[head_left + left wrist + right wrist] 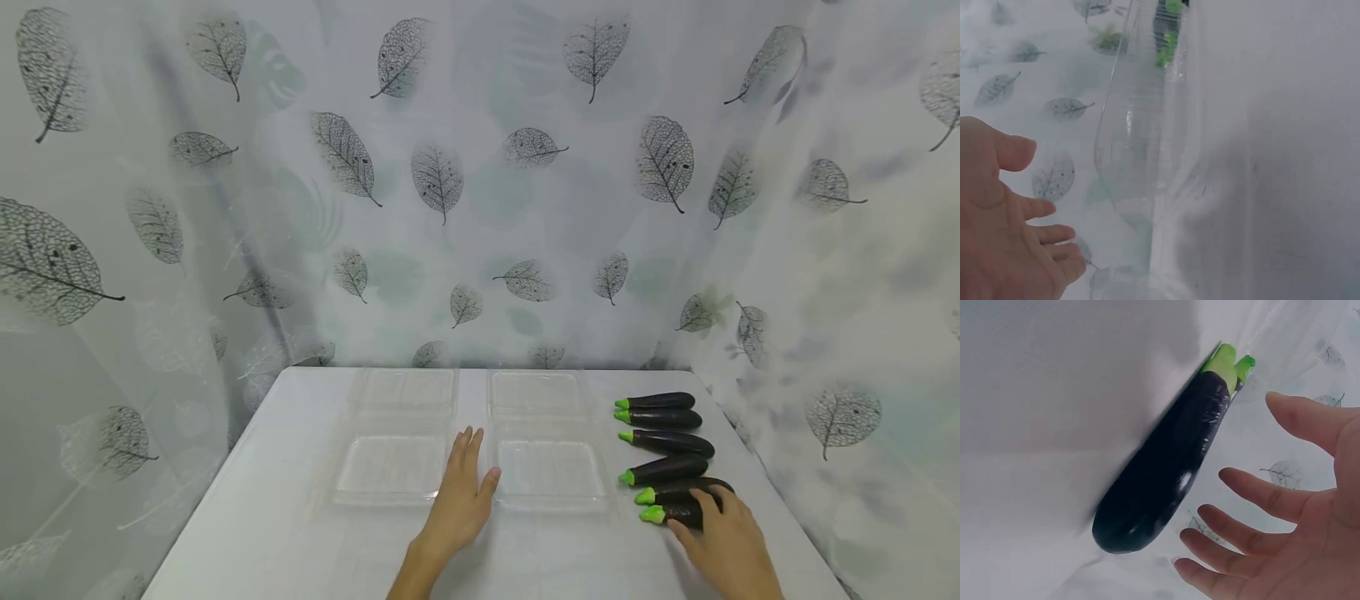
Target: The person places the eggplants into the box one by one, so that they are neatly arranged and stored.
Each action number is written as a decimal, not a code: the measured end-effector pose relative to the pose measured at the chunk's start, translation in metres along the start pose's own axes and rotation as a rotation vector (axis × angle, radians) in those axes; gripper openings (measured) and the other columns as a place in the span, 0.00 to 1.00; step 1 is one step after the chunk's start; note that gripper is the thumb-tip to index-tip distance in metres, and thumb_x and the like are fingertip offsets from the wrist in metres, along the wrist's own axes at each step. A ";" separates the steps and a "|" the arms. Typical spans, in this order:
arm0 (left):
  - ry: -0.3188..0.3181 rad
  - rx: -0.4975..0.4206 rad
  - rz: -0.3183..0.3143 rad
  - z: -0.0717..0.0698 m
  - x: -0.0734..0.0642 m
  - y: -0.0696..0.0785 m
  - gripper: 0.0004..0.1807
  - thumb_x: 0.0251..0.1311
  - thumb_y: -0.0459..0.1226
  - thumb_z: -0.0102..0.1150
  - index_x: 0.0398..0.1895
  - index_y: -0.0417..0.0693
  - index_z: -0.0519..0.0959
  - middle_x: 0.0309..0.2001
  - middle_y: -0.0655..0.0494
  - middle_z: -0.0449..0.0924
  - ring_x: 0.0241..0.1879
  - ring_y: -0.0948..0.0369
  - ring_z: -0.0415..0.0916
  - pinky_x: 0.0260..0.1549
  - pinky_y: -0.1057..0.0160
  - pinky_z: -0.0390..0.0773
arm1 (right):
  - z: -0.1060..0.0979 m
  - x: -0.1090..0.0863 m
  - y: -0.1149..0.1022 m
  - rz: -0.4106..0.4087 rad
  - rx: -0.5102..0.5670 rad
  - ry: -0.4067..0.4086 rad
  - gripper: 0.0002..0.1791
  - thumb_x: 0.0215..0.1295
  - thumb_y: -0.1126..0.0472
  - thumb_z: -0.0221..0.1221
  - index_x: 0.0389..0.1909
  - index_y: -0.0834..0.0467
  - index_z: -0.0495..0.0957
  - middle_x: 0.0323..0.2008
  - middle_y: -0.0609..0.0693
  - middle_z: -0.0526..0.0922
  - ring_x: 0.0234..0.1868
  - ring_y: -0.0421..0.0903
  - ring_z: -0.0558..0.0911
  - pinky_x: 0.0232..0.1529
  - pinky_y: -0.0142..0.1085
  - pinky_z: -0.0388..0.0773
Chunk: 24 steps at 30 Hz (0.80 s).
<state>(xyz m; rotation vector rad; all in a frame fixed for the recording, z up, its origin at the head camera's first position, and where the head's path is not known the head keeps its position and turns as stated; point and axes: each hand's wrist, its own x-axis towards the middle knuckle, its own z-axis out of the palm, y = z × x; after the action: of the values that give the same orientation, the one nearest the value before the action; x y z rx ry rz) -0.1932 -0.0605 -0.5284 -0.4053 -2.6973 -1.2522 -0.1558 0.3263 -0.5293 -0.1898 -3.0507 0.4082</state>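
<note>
Several dark eggplants with green stem ends lie in a column along the table's right side. Over the nearest eggplant (1154,462) my right hand (723,542) hovers with its fingers spread; in the right wrist view a gap shows between the fingers and the eggplant. My left hand (461,504) is held between the two front clear plastic containers, fingers extended and nothing in them. A clear container (1129,137) stands beside it in the left wrist view. Whether the left hand touches a container's rim I cannot tell.
Clear containers stand in two rows on the white table (247,517): back left container (408,390), back right container (536,393), front left container (390,467), front right container (551,468). A leaf-print curtain (480,225) surrounds the table's back and sides.
</note>
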 end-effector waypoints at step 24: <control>0.112 -0.991 -0.320 0.031 0.024 -0.010 0.40 0.74 0.25 0.46 0.83 0.34 0.40 0.82 0.31 0.44 0.81 0.39 0.43 0.79 0.43 0.53 | -0.005 0.007 0.016 -0.003 0.002 -0.048 0.30 0.50 0.58 0.78 0.52 0.69 0.82 0.54 0.77 0.76 0.53 0.77 0.75 0.53 0.72 0.74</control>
<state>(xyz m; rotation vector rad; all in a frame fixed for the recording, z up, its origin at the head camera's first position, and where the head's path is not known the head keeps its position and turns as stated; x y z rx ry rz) -0.2200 -0.0383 -0.5503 0.0297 -1.8955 -2.5512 -0.1602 0.3443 -0.5281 -0.1786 -3.0972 0.4213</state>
